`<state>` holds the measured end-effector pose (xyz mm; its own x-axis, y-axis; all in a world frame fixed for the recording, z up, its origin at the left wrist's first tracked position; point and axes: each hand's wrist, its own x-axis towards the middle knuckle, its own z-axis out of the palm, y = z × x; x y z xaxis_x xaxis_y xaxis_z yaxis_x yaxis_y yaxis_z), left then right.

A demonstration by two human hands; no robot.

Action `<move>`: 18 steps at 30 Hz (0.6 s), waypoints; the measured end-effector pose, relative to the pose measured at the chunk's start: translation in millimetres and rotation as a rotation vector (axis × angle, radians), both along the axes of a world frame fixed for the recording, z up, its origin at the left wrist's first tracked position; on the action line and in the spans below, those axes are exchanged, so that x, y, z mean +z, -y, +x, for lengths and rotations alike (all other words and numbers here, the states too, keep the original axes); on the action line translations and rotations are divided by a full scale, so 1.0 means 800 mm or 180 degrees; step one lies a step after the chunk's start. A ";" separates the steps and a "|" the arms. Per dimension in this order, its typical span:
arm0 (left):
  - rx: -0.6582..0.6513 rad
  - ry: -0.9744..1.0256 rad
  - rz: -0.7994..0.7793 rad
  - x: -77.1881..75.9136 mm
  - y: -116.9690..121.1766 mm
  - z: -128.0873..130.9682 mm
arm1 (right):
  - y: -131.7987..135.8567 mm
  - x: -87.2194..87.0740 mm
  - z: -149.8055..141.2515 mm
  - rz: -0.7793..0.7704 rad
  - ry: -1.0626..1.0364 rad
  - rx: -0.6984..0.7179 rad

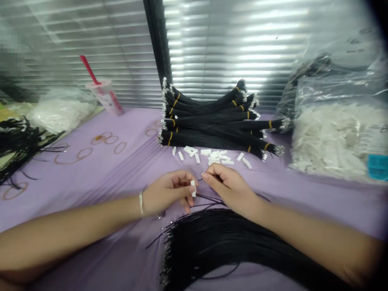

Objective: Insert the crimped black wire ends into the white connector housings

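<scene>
Hands above purple cloth (133,145), blinds (242,40) behind, apparently slatted.

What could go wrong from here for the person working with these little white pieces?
The thin black wire pinched in the right hand might slip away from the small white piece in the left hand. The right hand is also close to the scattered white pieces and could knock some aside. The big spread of black wires under the right forearm might snag or tangle.
</scene>
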<state>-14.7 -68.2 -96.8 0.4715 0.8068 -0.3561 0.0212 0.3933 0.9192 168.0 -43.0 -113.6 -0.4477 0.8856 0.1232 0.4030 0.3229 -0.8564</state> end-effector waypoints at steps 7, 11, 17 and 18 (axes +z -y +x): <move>0.0109 -0.0237 0.0000 0.002 0.001 0.002 | 0.001 0.003 -0.001 -0.0006 0.0079 -0.0086; 0.0102 -0.0323 0.0027 0.001 0.002 0.002 | 0.004 0.006 0.000 0.0094 0.0136 -0.0011; 0.0056 -0.0256 0.0129 -0.001 0.002 0.002 | 0.005 0.004 0.001 0.0231 0.0124 0.0082; 0.0054 -0.0239 0.0143 0.000 0.002 0.003 | 0.005 0.003 0.001 0.0222 0.0116 0.0112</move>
<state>-12.5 -70.2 -97.1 0.4309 0.8304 -0.3533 0.0845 0.3527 0.9319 168.4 -46.8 -110.9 -0.4836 0.8591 0.1672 0.4209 0.3957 -0.8163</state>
